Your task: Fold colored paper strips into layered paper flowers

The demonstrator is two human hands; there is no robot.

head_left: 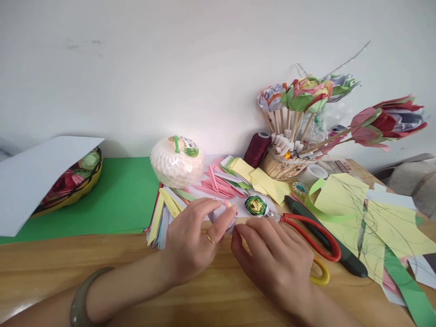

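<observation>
Between the fingers of my left hand [195,236] is a small lilac and pink folded-paper flower [225,217], mostly covered by those fingers. My right hand [272,252] is closed in a pinch beside the flower's lower right side; whatever is between its fingertips is too small to make out. Just beyond my hands lies a green, white and yellow paper rosette [256,205]. Scissors with one red and one yellow handle [320,231] rest on the table, partly hidden by my right hand. Pink paper strips [221,184] and yellow folded pieces [270,179] are piled behind.
A foam-netted round fruit [177,163] stands at the back. Paper flowers on sticks [303,95] rise from a basket [284,163] beside a maroon thread spool [258,147]. On the right lie a dark green pen-like tool [347,263], paper scraps and loose threads. Left is a flower-filled basket [81,186].
</observation>
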